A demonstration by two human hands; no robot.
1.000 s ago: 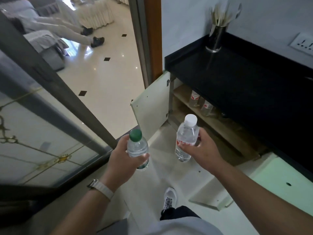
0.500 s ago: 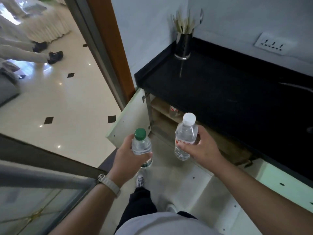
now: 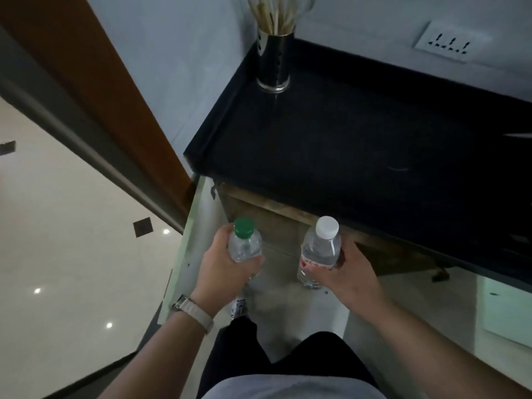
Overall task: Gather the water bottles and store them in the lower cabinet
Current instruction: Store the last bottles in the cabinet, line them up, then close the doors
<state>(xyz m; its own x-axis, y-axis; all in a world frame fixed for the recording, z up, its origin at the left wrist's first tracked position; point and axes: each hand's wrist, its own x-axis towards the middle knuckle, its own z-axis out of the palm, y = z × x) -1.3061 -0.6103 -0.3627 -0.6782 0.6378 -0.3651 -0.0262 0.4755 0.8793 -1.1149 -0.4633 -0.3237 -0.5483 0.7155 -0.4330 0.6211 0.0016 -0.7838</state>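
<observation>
One broad black countertop [image 3: 374,145] fills the upper right, matte and flat, with a raised lip along its back and left edges. Below its front edge the lower cabinet [image 3: 276,223] stands open, showing a rough wooden board inside; what lies deeper in it is hidden by the counter. Its pale, smooth cabinet door [image 3: 198,231] swings out to the left, a small metal hinge near its top. Glossy cream floor tiles [image 3: 72,254] with small dark diamond insets spread to the left.

In front of the cabinet opening the left hand [image 3: 224,272] is clenched round the body of a clear, ribbed plastic water bottle with a green cap [image 3: 244,246] — fingers wrapped underneath, thumb over the near side, bottle tilted slightly away. The right hand [image 3: 345,275] grasps a second clear bottle with a white cap [image 3: 319,251] and a red-printed label, thumb across the label, fingers curled behind; this one stands nearly upright. Both bottles are held in the air just outside the cabinet, near each other but apart.

At the counter's back corner stands a perforated, shiny metal cylinder holder [image 3: 273,61] full of pale chopsticks [image 3: 270,12]. A white wall socket [image 3: 444,44] sits above the counter, and a pale woven watch strap [image 3: 195,312] circles the left wrist.
</observation>
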